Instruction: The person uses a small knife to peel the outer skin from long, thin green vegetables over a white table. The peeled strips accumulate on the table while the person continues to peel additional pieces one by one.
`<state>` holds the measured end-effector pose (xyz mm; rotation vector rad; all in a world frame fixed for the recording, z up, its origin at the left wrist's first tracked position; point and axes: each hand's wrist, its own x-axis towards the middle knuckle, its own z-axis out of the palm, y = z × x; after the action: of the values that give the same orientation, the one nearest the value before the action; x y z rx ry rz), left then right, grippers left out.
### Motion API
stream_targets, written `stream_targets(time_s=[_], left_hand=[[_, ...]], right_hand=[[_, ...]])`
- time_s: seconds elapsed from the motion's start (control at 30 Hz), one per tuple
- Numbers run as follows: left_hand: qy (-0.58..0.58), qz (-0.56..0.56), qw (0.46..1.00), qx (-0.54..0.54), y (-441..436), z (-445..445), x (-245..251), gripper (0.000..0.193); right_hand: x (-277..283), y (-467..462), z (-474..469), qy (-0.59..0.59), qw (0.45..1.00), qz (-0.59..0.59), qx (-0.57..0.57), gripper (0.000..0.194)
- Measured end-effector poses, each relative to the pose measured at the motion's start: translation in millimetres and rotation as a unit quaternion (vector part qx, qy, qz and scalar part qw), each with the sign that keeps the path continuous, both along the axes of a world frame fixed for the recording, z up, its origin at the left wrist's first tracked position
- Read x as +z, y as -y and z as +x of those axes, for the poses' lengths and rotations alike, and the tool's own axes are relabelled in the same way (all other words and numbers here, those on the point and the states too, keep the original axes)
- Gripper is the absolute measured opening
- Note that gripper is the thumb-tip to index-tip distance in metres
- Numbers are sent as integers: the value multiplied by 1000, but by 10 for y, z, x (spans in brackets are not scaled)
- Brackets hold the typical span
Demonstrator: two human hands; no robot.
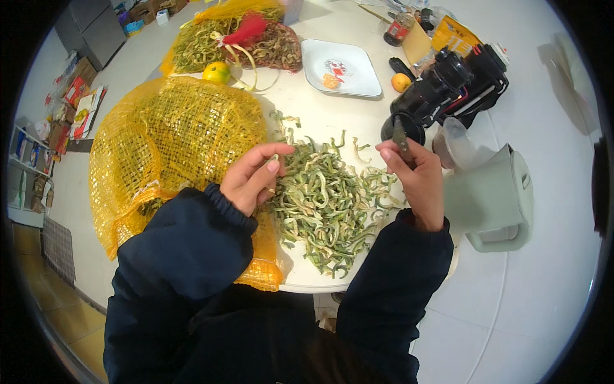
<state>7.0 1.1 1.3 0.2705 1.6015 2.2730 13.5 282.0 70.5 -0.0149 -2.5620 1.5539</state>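
Observation:
A loose heap of dried green vegetable strips (326, 206) lies on the white table in front of me. My left hand (256, 177) is over the heap's left edge, thumb and forefinger pinching what looks like a small piece of strip, mostly hidden by the fingers. In my right hand (415, 170), above the heap's right side, is a narrow dark tool (401, 137), perhaps a knife or scissors, pointing away from me. A yellow mesh bag (187, 129) filled with dried strips rests at the left, close to my left forearm.
Farther back are mesh bags of dried strips (196, 50), a green-yellow citrus fruit (216, 72) and a white square plate (352, 60) with a peeled segment. At the right stand black bottles (431, 89), a clear plastic tub (451, 144) and a pale green electric kettle (489, 197).

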Motion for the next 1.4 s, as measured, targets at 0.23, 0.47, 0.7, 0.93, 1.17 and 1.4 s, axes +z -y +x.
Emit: stream_targets(time_s=[0.23, 0.47, 0.7, 0.93, 1.17, 1.4], left_hand=[[-36, -10, 999, -2, -21, -11, -44, 44], [-69, -32, 997, -2, -15, -29, -111, 37], [-82, -75, 994, 15, -27, -26, -96, 30], [102, 80, 991, 23, -126, -124, 252, 35], [68, 97, 993, -12, -335, -331, 254, 41], [97, 186, 978, -21, -309, -381, 76, 35]], right_hand=[[-182, -391, -22, 21, 989, 148, -23, 27], [-443, -313, -172, 42, 958, 275, -69, 22], [-614, -62, -250, -2, 924, 379, -49, 17], [-733, -29, -318, 4, 930, 367, -30, 16], [-505, 103, -293, 7, 997, -72, 41, 17], [-209, 210, -130, 136, 920, -313, 190, 10]])
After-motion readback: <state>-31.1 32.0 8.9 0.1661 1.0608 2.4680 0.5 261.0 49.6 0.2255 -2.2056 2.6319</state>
